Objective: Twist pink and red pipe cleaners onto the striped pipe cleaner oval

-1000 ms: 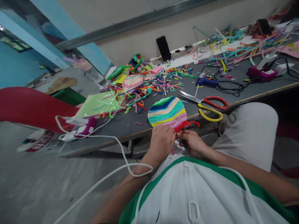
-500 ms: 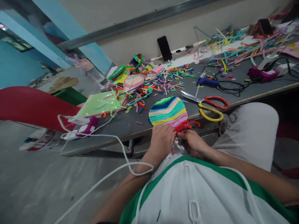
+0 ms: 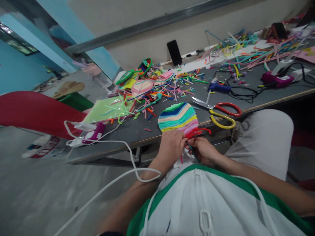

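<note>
A round disc of striped pipe cleaners, green, blue, cream, teal, yellow and pink, is held at the table's front edge. My left hand is closed on its lower side, thumb and fingers towards the red strands. Several red pipe cleaners stick out at its lower right, with loose ends above my right hand. Closed beside the left fingertips, my right hand grips a thin dark tool; its tip is hidden between the hands, and I cannot make out its kind.
Scissors with red and yellow handles lie right of the disc. Behind are a blue glue gun, scattered pipe-cleaner scraps and a leaning phone. A white cable crosses over my left forearm. A purple power adapter sits at the left.
Hardly anything differs: the view has shifted slightly, and both hands keep their hold at the red strands. The thumb and fingers of my left hand have moved a little.
</note>
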A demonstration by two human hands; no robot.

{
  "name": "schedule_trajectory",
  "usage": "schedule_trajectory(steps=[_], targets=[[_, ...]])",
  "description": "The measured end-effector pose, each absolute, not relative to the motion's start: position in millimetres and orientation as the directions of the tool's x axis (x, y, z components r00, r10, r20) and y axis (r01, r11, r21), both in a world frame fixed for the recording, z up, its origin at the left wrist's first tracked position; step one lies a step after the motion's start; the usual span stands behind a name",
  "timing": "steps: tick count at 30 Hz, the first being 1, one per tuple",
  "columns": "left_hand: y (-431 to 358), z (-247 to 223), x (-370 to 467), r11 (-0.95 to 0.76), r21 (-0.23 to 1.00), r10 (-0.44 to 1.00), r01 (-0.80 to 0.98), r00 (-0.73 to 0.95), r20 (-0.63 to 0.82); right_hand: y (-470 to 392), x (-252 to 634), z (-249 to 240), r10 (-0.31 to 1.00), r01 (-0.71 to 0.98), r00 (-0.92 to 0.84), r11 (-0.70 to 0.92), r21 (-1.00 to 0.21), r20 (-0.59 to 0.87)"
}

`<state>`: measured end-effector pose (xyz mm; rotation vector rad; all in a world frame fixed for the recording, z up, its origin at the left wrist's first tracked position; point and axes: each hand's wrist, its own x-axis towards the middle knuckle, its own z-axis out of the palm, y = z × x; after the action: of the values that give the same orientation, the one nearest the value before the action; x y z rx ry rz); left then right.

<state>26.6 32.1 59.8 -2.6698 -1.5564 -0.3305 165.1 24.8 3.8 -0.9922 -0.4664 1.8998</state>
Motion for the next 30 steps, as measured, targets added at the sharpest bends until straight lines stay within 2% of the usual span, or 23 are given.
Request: schedule_trajectory(steps=[3,6,8,13,15,19,25,30], targets=[[35,71,12,-0.490,0.187,0.864,0.852,0.444,0.238,25,167,8,0.834,-0.507,-0.236,-0.544,-0.669,-0.499],[32,81,2,-0.476,0.222,0.865,0.851,0.408,0.293,25,168,8,0.813,-0.473,-0.237,-0.575,-0.668,-0.532],[27,84,2,-0.474,0.197,0.871,0.858,0.424,0.247,24,168,7,0.807,-0.466,-0.241,-0.583,-0.665,-0.539],[21,80,14,-0.475,0.027,0.877,0.879,0.471,0.091,24,167,5,0.832,-0.470,-0.241,-0.550,-0.690,-0.500],[21,78,16,-0.478,-0.003,0.877,0.879,0.477,0.063,25,166,5,0.842,-0.461,-0.218,-0.534,-0.708,-0.493],[23,76,12,-0.476,0.018,0.879,0.880,0.474,0.046,25,165,7,0.852,-0.454,-0.189,-0.517,-0.726,-0.488],[41,79,23,-0.546,0.125,0.838,0.828,0.541,0.073,23,165,7,0.871,-0.441,-0.176,-0.486,-0.754,-0.459],[63,75,48,-0.570,0.081,0.822,0.818,0.565,0.071,25,164,3,0.874,-0.445,-0.173,-0.481,-0.756,-0.454]])
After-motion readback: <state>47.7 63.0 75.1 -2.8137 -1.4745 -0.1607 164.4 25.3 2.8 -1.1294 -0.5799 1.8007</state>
